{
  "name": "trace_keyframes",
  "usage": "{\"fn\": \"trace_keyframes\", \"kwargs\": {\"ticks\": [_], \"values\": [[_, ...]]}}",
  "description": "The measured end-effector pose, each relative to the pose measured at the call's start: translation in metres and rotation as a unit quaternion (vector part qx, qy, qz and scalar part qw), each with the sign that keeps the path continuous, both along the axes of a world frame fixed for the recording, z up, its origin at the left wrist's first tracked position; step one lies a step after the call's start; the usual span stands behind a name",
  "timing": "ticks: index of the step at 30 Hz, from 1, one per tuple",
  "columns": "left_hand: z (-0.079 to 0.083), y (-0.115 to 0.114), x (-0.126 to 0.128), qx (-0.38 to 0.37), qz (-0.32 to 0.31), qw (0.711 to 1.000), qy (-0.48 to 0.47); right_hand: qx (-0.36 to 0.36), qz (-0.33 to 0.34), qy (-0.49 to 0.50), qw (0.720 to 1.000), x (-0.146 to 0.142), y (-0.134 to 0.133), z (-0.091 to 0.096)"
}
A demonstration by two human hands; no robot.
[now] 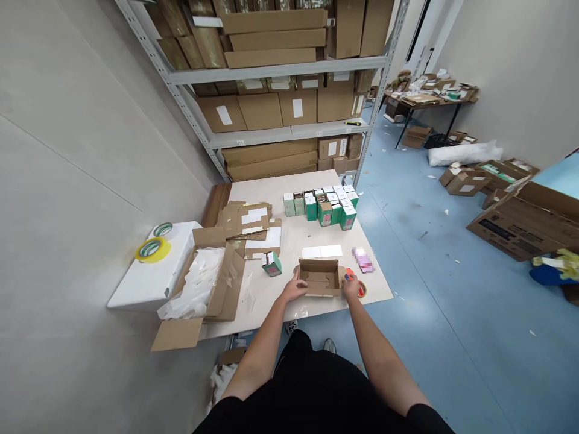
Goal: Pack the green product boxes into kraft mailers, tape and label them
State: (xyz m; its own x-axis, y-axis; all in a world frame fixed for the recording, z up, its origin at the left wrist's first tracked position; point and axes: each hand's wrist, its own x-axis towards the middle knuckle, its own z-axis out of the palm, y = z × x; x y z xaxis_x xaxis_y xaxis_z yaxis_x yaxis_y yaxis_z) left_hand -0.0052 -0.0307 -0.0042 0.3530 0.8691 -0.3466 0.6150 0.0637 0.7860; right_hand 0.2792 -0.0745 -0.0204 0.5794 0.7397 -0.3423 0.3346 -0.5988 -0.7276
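Between the fingers of both hands lies the open cardboard box [319, 272], its near left corner under the left hand's [295, 289] loosely spread fingers, while the right hand's [351, 287] fingers curl around a tape dispenser [361, 290].

The left arm [260, 346] slants far and rightward, its left grip [295, 288] loosely spread; the right arm [377, 343] slants far and leftward, its right grip [351, 287] curled closed.
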Motion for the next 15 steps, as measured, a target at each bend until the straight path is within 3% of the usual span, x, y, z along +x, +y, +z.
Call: {"fn": "trace_keyframes", "kwargs": {"ticks": [3,9,15], "values": [[-0.004,-0.006,0.001,0.031,-0.032,0.999,0.025,-0.035,-0.007,0.004,0.999,-0.006,-0.003,-0.002],[0.0,-0.014,0.015,0.091,0.011,0.993,0.067,-0.019,0.041,-0.019,0.999,-0.022,-0.009,0.004],[0.015,-0.043,0.008,0.172,0.043,0.98,0.093,0.026,0.188,-0.134,0.973,-0.019,0.0,0.035]]}}
